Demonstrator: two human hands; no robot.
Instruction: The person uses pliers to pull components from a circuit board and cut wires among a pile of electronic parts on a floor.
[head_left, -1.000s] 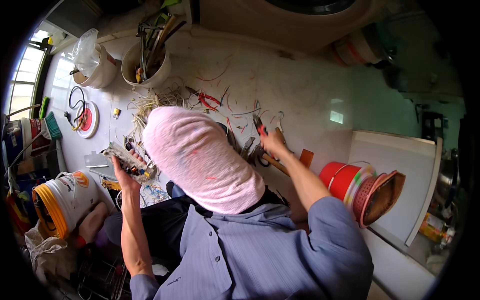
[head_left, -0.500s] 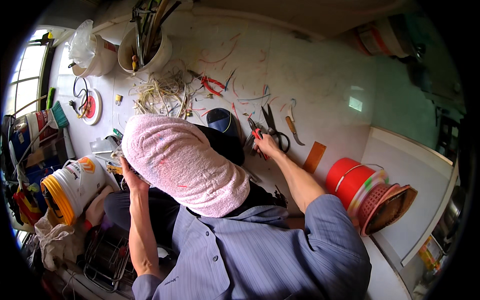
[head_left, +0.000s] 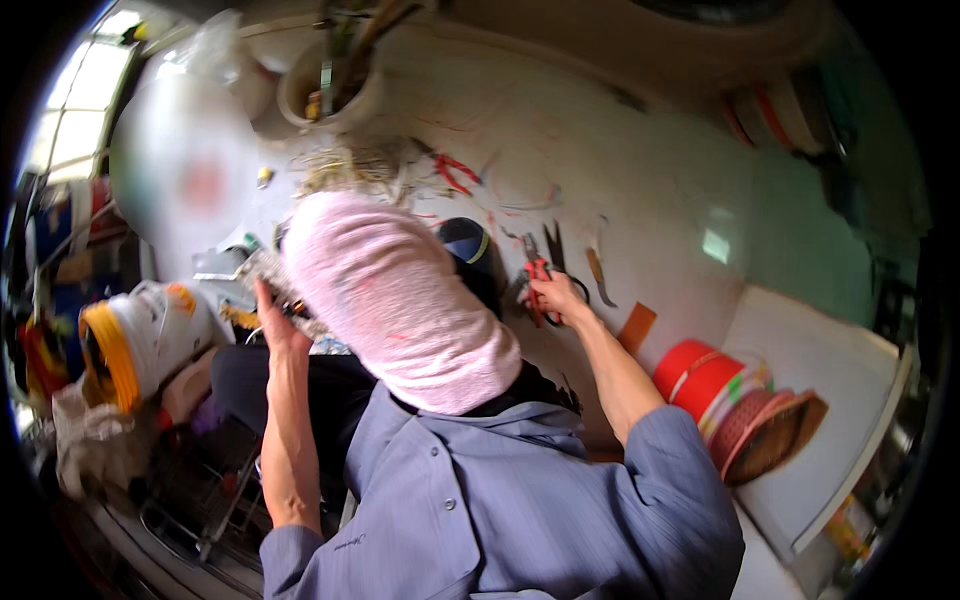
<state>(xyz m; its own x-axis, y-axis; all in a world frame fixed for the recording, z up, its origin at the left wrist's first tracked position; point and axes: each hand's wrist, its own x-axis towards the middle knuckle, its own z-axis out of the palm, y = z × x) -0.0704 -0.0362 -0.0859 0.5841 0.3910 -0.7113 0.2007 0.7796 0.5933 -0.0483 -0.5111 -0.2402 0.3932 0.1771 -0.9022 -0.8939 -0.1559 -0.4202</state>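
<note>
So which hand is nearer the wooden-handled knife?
The right hand, just left of the wooden-handled knife. The left hand is much farther left, beyond the pink towel.

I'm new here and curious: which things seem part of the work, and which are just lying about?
Likely in use:
pale block, in left hand
red-handled pliers, in right hand
perhaps scissors, nearby

Seemingly just lying about:
red bucket
white bucket
pink basket

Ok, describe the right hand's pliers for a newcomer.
From the red bucket, look up-left to the right hand. It holds red-handled pliers, left of black scissors. Unlike the other red-handled tool on the floor, they are in hand.
</note>
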